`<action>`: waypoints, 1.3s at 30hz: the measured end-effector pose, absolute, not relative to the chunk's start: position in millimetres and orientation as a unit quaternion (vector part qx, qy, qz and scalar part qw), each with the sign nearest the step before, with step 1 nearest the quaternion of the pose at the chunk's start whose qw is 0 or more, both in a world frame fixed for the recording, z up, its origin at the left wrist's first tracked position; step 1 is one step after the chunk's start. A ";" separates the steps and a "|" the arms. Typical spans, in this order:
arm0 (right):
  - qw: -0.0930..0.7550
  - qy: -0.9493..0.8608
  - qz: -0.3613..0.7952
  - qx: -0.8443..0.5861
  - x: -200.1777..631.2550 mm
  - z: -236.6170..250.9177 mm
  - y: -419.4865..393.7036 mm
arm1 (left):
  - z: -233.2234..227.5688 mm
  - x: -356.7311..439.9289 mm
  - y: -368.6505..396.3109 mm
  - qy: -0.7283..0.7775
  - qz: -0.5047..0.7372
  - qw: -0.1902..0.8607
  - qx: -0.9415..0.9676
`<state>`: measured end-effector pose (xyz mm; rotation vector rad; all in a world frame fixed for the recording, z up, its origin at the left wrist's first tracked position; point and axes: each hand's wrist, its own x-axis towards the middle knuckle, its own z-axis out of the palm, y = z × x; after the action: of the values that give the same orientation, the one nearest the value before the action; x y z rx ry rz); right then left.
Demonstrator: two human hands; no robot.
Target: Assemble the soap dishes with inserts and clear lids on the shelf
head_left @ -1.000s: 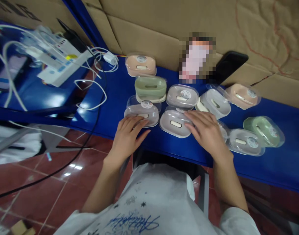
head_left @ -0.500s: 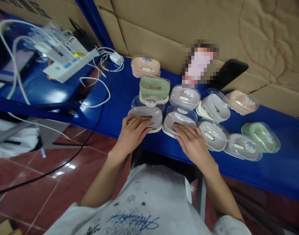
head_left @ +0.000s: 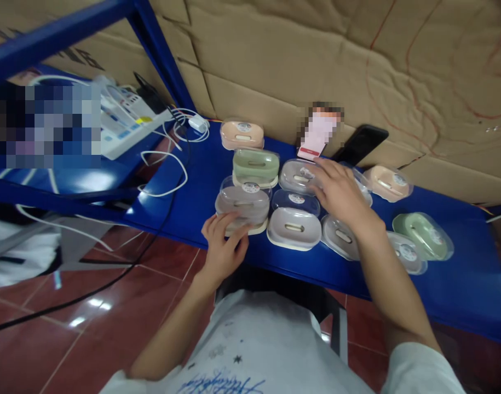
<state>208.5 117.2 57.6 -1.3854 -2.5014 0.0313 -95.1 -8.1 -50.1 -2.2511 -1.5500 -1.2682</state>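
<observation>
The left hand (head_left: 222,247) grips the near side of a grey soap box (head_left: 242,203) at the front edge of the blue bench (head_left: 459,284), while the right hand (head_left: 338,191) lies spread, holding nothing, over another grey soap box (head_left: 297,175) further back, its forearm hiding part of the boxes beyond. Ten lidded soap boxes show in all: two peach, two green, six grey. A black phone (head_left: 359,143) leans on the cardboard wall (head_left: 316,54) at the back edge, with white cables (head_left: 168,164) and a blurred power strip (head_left: 127,123) near the left end.
</observation>
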 end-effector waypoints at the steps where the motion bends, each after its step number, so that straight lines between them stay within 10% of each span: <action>1: 0.118 -0.864 0.013 -0.489 208.9 52.3 131.3 | -45.6 -95.6 -6.8 -0.503 -0.428 0.075 -0.747; 16: 0.056 -0.884 0.034 -0.464 195.2 62.6 125.2 | -3.0 -177.0 266.2 -0.492 -0.253 -0.084 -0.829; 25: -0.071 -0.854 0.018 -0.515 179.1 40.9 131.1 | -22.4 -169.7 261.6 -0.532 -0.336 -0.065 -0.775; 39: 0.052 -0.872 0.051 -0.484 206.0 42.0 142.5 | -40.1 -171.5 267.0 -0.445 -0.270 -0.111 -0.847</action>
<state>206.0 142.5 42.0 -1.4732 -2.6522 0.1549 -171.5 267.0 -40.1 -2.8670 -1.5055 -0.9133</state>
